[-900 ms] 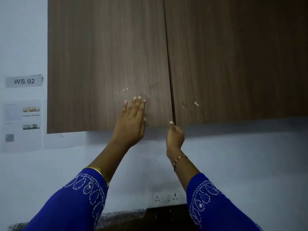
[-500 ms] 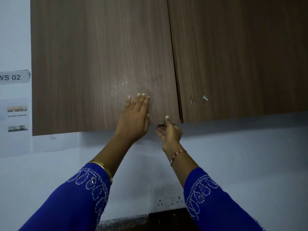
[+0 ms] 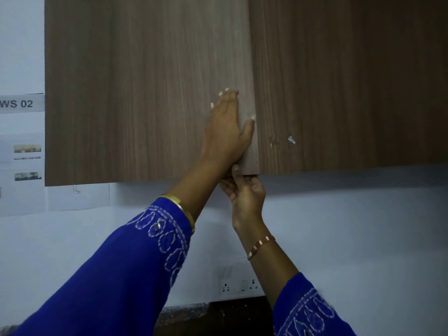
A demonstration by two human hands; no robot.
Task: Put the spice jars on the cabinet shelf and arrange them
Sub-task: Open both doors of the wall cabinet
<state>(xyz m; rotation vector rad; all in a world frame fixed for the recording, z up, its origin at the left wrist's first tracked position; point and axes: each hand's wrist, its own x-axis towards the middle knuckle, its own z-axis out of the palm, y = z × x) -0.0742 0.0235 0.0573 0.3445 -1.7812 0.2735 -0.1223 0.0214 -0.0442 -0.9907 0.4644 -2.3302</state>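
You are at the very start — the cabinet has to open before any jar can go in. Your left hand (image 3: 226,132) lies flat on the left door (image 3: 145,93), near its bottom right corner, fingers straight and pressing on the wood, thumb up along the door's right edge. It holds nothing. Your right hand (image 3: 244,190) is just under that same corner, palm up, with its fingers curled round the bottom edge of the door. So that hand is grasping the door's edge, close to the seam where the right door (image 3: 351,81) meets it.

The left door looks a tiny bit out from the right one at the seam, but I cannot tell for sure.

The spice jars are not in the view at all, and the shelf is hidden behind the doors.

Next, I think you need to pull the bottom edge toward you with your right hand and take your left hand off the wood — a flat push there would keep the door closed. Swing it wide, mind your head, then go for the jars.
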